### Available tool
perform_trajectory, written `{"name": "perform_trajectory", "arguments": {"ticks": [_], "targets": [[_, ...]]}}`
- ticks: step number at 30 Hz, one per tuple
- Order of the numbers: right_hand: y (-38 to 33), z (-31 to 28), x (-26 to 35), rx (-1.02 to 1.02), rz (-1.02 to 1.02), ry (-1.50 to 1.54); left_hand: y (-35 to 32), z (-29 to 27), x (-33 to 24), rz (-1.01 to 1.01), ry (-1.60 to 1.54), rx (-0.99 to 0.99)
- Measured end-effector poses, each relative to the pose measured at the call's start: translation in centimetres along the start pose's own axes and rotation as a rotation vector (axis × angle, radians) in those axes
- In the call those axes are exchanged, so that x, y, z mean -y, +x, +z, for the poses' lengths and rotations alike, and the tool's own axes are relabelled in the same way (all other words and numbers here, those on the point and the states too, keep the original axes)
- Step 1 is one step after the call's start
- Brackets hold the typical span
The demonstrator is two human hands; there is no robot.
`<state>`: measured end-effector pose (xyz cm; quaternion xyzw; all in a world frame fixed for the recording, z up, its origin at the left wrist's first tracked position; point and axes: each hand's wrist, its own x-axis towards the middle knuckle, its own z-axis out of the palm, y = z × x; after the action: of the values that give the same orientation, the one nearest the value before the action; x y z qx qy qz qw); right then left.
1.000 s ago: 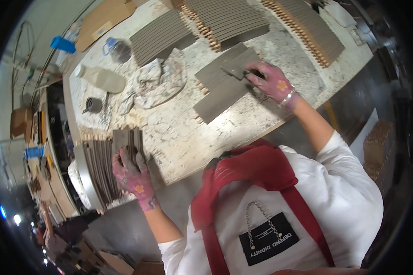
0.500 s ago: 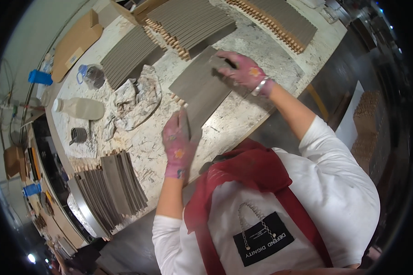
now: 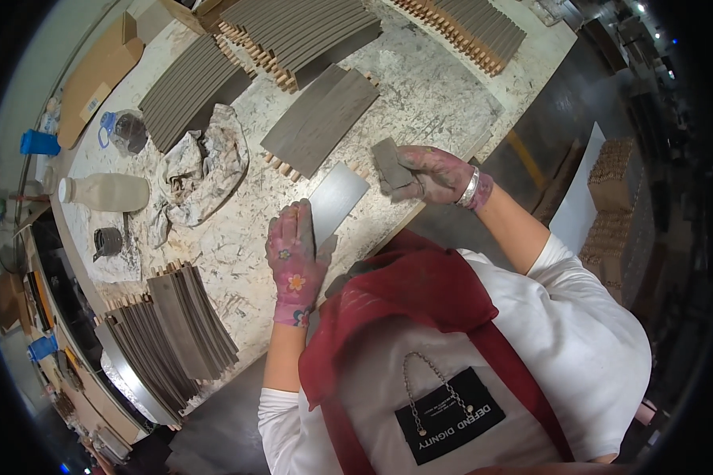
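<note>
My left hand [image 3: 295, 260], in a pink flowered glove, holds a thin grey wooden slat [image 3: 334, 203] flat on the speckled worktable [image 3: 420, 95], close to the near edge. My right hand [image 3: 432, 174], in a stained glove, grips a small grey sanding block [image 3: 390, 165] just right of the slat's far end. A group of grey slats [image 3: 322, 119] lies side by side a little farther back on the table.
More grey slats lie in stacks at the far side [image 3: 309, 32], far right [image 3: 471, 28], far left [image 3: 188, 89] and near left [image 3: 178, 332]. A crumpled rag [image 3: 198, 170], a white bottle [image 3: 107, 192], a small dark can [image 3: 108, 241] and cardboard [image 3: 95, 75] sit left.
My left hand came from the slat stack at the left and laid one slat near the table edge. My right hand pulled back from the far slats toward it with the block.
</note>
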<state>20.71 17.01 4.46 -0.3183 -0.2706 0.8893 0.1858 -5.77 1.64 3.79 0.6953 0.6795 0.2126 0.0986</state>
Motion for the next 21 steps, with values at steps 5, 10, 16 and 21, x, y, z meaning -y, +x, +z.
{"name": "perform_trajectory", "arguments": {"ticks": [5,10,16,21], "targets": [[1.8,2.9,-0.1,-0.11,-0.14,-0.457,-0.9,0.4,0.4,0.028,-0.027,-0.005],[2.9,4.9,-0.5,-0.307,-0.415,-1.23,-0.8,0.2,0.2,0.002,-0.042,-0.01],[2.7,5.7,-1.3,-0.347,-0.427,-1.418,-0.7,0.6,0.2,0.049,-0.028,-0.063],[-2.9,3.7,-1.2,-0.217,-0.261,-1.449,-0.5,0.4,0.1,0.052,-0.031,-0.06]]}}
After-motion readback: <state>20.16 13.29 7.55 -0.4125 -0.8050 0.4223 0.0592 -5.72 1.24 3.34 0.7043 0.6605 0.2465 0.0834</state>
